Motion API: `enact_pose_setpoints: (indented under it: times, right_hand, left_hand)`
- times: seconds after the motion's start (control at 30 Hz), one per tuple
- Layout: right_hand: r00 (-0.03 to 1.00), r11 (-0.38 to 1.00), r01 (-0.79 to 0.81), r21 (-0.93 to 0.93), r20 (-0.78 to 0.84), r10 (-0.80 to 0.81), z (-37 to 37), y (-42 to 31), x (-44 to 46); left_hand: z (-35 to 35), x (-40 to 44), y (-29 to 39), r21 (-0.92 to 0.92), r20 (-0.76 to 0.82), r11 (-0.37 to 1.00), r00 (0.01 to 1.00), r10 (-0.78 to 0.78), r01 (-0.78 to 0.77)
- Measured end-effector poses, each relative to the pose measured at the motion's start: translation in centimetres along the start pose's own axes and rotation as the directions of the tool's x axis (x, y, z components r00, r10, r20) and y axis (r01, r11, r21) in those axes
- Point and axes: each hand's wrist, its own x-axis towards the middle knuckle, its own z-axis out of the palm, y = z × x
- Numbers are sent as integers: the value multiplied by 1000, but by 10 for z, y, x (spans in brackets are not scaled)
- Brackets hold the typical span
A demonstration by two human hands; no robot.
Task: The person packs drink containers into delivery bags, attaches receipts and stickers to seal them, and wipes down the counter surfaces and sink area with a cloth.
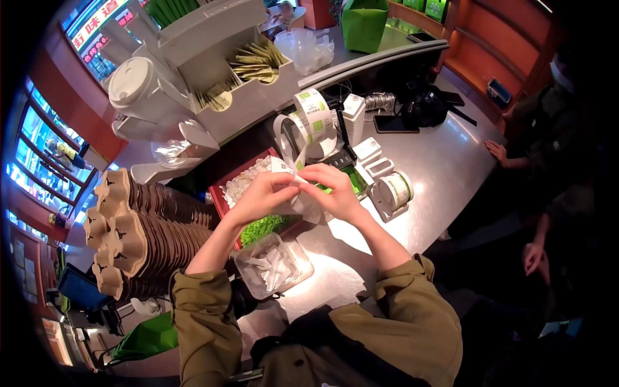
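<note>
My left hand (260, 197) and my right hand (336, 193) meet in front of me, thumbs and fingertips pinched on a small white printed label (281, 166). Just beyond them stands a loose roll of white and green printed labels (314, 111). Below my wrists is a red tray (218, 198) with small whitish pieces (245, 182) and bright green pieces (263, 228), partly hidden by my hands. Nearer to me sits a clear plastic tub (247, 269) with white paper-like strips (276, 267) in it.
Stacked brown cup carriers (138, 235) rise at the left. Behind are a grey holder with paper packets (258, 61) and a green bag (363, 26). To the right lie another label roll (393, 188) and a phone (396, 124). A person's hand (496, 151) rests on the counter edge.
</note>
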Motion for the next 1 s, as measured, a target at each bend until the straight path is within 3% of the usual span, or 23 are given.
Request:
enact_pose_setpoints:
  times: [0.07, 0.17, 0.23, 0.3, 0.37, 0.4, 0.43, 0.5, 0.53, 0.57, 0.6, 0.67, 0.77, 0.83, 0.97, 1.0]
  right_hand:
    - [995, 982, -85, 167, 58, 76, -5, 4, -2]
    - [983, 963, -171, 209, -28, 181, -19, 13, -2]
    - [879, 885, -404, 232, -171, 446, -33, 7, 1]
    - [803, 801, -411, 435, -243, 544, -52, -2, 7]
    - [842, 777, -247, 579, -268, 468, -67, -14, 10]
    - [872, 811, -188, 554, -285, 397, -68, -23, 14]
    - [923, 784, -168, 598, -183, 338, -70, -30, 15]
    - [997, 770, -74, 633, 47, 57, -70, -47, 22]
    - [983, 746, -136, 652, 180, 22, -72, -57, 26]
    - [960, 716, -161, 679, 276, -46, -70, -67, 33]
    - [936, 722, -153, 675, 333, -113, -67, -77, 41]
    - [848, 724, -153, 672, 466, -253, -57, -94, 56]
    - [602, 693, -226, 685, 657, -454, -38, -106, 78]
    - [456, 745, -328, 581, 788, -413, -29, -113, 85]
    - [309, 756, -281, 590, 802, -511, -5, -127, 92]
    - [284, 756, -287, 589, 806, -520, -1, -130, 93]
  left_hand:
    - [0, -2, 11, 62, 22, 997, 998, -51, 50]
    - [2, -7, 2, -27, 6, 998, 999, 50, -50]
    - [-1, -11, -3, 7, -20, 999, 999, 47, -47]
    - [-5, -18, -1, 72, -31, 996, 998, 61, -58]
    - [-10, -30, 8, 171, -32, 982, 996, 89, -82]
    - [-14, -37, 5, 251, -89, 963, 988, 125, -99]
    - [-20, -43, 10, 297, -135, 951, 982, 134, -89]
    - [-24, -66, 24, -30, -177, 999, 984, -17, 11]
    - [-24, -77, 41, -84, -148, 995, 988, 48, -61]
    - [-26, -87, 49, -231, -71, 972, 997, 24, -40]
    - [-24, -96, 55, -249, -35, 967, 998, 47, -54]
    - [-20, -110, 62, -288, 59, 955, 995, 86, -65]
    - [-10, -134, 80, -346, 142, 937, 985, 94, -40]
    - [-6, -150, 92, -406, 154, 913, 984, 92, -22]
    - [-4, -174, 101, -436, 218, 899, 973, 75, 28]
    - [0, -179, 96, -455, 150, 890, 984, 92, -14]
